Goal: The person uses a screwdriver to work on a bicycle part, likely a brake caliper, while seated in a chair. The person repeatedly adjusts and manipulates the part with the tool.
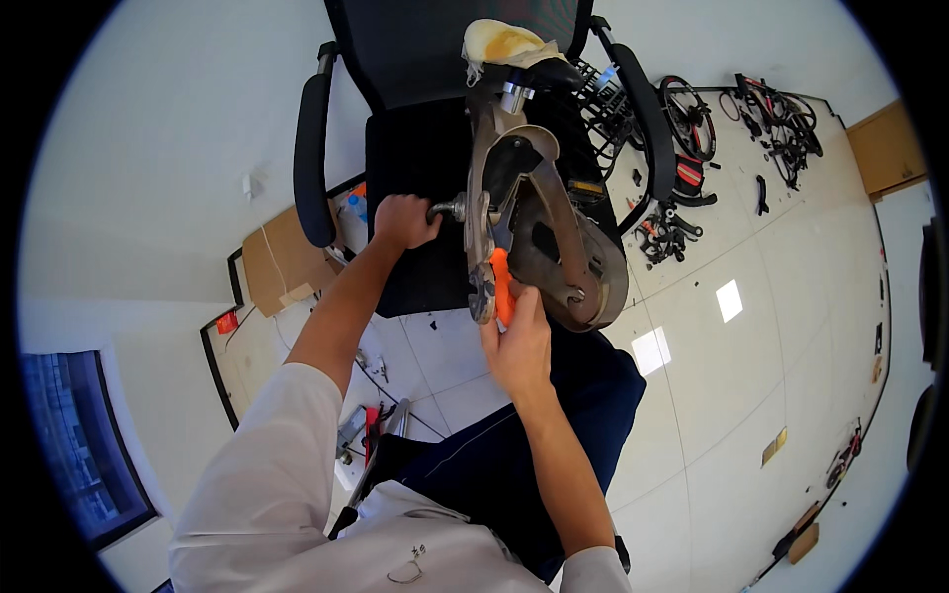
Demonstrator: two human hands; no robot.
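Observation:
A worn grey-brown bicycle frame (482, 158) stands on the seat of a black office chair (415, 148). A torn, yellowed white saddle (504, 44) tops it, and a dark rounded chain guard (583, 267) hangs at its right side. My left hand (403, 221) is closed around the outer end of a silver metal crank (450, 209) that sticks out from the frame's left side. Low between frame and guard, my right hand (519, 346) is closed on a bright orange handle (502, 287). The tip beyond that handle is hidden.
Chair armrests (314, 158) flank the frame. On the tiled floor at right lie bicycle parts (667, 235), a wheel (687, 119) and a red-black bicycle (786, 119). A cardboard box (282, 259) stands at left; tools (371, 425) lie beside my leg.

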